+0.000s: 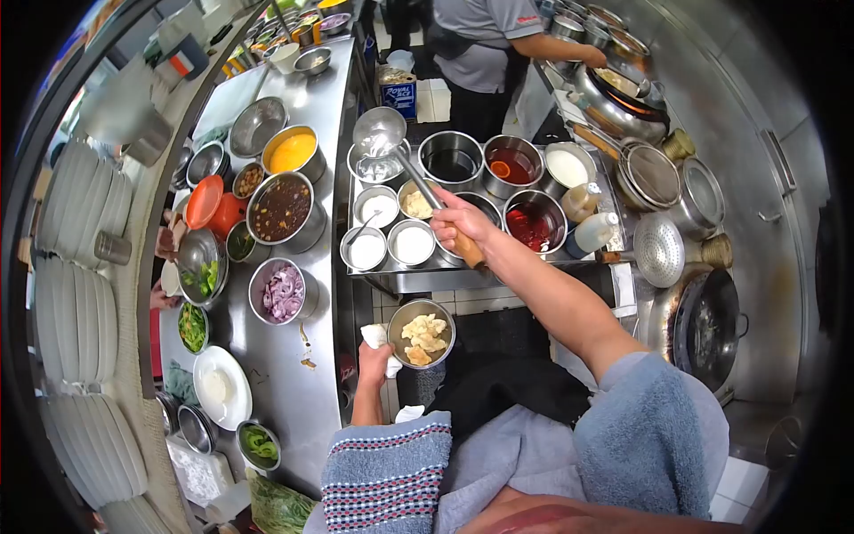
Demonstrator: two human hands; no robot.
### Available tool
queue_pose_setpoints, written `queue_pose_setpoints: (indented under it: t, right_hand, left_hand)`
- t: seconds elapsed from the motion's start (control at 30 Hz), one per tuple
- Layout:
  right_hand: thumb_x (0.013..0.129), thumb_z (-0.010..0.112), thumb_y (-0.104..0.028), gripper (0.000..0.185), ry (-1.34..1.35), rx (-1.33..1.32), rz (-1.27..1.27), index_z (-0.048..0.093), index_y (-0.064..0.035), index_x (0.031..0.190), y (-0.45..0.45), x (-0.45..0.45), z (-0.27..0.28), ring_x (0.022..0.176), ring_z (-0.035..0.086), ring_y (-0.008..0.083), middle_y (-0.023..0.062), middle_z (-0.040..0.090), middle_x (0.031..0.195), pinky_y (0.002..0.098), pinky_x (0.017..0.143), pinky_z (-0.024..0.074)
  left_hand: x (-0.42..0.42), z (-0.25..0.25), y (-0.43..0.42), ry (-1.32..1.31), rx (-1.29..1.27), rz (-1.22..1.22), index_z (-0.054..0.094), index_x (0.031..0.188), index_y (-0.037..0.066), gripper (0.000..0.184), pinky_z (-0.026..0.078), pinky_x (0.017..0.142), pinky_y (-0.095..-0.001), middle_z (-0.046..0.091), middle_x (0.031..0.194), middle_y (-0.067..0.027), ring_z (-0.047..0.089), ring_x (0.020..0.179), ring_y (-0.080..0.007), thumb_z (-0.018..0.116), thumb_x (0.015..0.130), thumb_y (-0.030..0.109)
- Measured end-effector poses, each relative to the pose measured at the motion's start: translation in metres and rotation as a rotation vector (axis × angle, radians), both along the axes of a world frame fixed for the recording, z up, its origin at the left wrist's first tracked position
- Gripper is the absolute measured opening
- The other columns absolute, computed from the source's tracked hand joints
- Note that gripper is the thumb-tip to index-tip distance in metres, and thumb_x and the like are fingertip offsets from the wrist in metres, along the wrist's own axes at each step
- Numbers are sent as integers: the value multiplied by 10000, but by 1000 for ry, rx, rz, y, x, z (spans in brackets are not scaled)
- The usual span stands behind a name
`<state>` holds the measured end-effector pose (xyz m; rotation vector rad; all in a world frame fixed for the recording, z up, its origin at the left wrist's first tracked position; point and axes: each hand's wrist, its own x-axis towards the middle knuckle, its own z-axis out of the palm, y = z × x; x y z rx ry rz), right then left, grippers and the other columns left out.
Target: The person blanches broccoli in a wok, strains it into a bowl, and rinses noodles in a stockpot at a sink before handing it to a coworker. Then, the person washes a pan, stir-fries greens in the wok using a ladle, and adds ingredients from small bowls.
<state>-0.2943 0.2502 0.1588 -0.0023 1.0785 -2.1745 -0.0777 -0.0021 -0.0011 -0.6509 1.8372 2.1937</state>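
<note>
My right hand (463,216) is closed around a long steel ladle (411,166) with a wooden handle. The ladle's round head reaches over a steel container (376,167) of what looks like clear liquid at the cart's far left corner. Low in front of me, my left hand (374,363) grips a steel bowl (414,309) by its side, with a folded white cloth (377,338) between. Pale golden, battered-looking pieces (425,336) lie in the bowl. Below the ladle's shaft stand pots of white powder (413,243) and a pot of yellowish paste (416,204).
Pots of dark liquid (450,163) and red sauce (535,228) share the cart with squeeze bottles (594,233). A steel counter (307,392) at left holds chopped onions (283,294). A wok (707,325) and strainers sit right. Another person (480,44) works ahead.
</note>
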Motion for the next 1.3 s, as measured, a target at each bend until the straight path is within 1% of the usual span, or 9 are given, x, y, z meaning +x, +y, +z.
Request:
queue_pose_setpoints:
  t: [0.27, 0.47, 0.67, 0.8, 0.87, 1.07, 1.17, 1.27, 1.3]
  right_hand:
    - [979, 448, -89, 549, -115, -503, -154, 281, -289, 1462, 39, 36, 16, 530, 433, 20, 36, 469, 824, 179, 446, 369]
    - [973, 428, -54, 687, 78, -609, -331, 94, -285, 1528, 169, 181, 56, 463, 387, 19, 51, 414, 834, 188, 387, 361]
    - [940, 491, -55, 742, 129, -111, -843, 99, -273, 1531, 283, 357, 105, 442, 372, 33, 52, 460, 830, 183, 365, 318]
    - [920, 493, -47, 731, -21, 197, -1106, 143, -265, 1523, 330, 420, 117, 468, 394, 55, 43, 497, 784, 220, 413, 363]
    - [905, 492, -36, 757, -218, 441, -1273, 115, -251, 1524, 356, 437, 95, 481, 414, 76, 40, 496, 752, 248, 441, 384]
    - [870, 538, -21, 802, -349, 416, -1502, 109, -209, 1522, 386, 456, 17, 488, 438, 95, 32, 498, 731, 276, 444, 398]
    - [842, 539, -14, 822, -363, 1028, -1480, 137, -226, 1527, 337, 448, -38, 501, 507, 125, 81, 579, 782, 301, 422, 407]
    - [829, 530, -31, 844, -511, 1211, -1423, 124, -267, 1530, 274, 452, -60, 538, 572, 227, 165, 630, 885, 372, 499, 469]
    - [827, 518, -13, 841, -531, 1390, -1363, 123, -247, 1532, 262, 461, -79, 633, 611, 256, 180, 607, 1062, 380, 595, 497]
  left_hand:
    - [-57, 23, 7, 111, -103, -268, 632, 1040, -29, 359, 490, 731, -292, 655, 910, -48, 625, 815, -147, 554, 690, -10]
    - [-113, 28, 65, 160, -69, -535, 626, 1036, -25, 365, 484, 730, -294, 642, 918, -47, 614, 811, -154, 567, 677, -3]
    - [-147, 53, 193, 260, -125, -739, 613, 1057, 10, 353, 488, 747, -311, 636, 953, -48, 611, 849, -174, 577, 710, 71]
    - [-179, 64, 297, 296, 152, -786, 589, 1074, -5, 337, 490, 745, -313, 627, 975, -51, 606, 851, -167, 565, 738, 12]
    - [-196, 55, 351, 249, 115, -771, 593, 1067, -11, 322, 493, 709, -318, 631, 944, -53, 611, 807, -174, 567, 748, 19]
    - [-243, 38, 488, 238, 40, -720, 578, 1050, -43, 324, 481, 736, -334, 627, 981, -86, 608, 838, -191, 616, 734, 19]
    - [-280, -11, 545, 233, 77, -710, 569, 1112, -56, 399, 480, 800, -348, 633, 1039, -115, 618, 903, -221, 633, 727, 26]
    - [-278, -9, 567, 240, -76, -672, 539, 1191, -55, 497, 493, 851, -373, 631, 1110, -159, 632, 974, -268, 664, 719, 43]
    - [-276, -7, 569, 296, -210, -658, 522, 1221, -47, 530, 505, 839, -379, 627, 1121, -155, 635, 976, -262, 674, 724, 58]
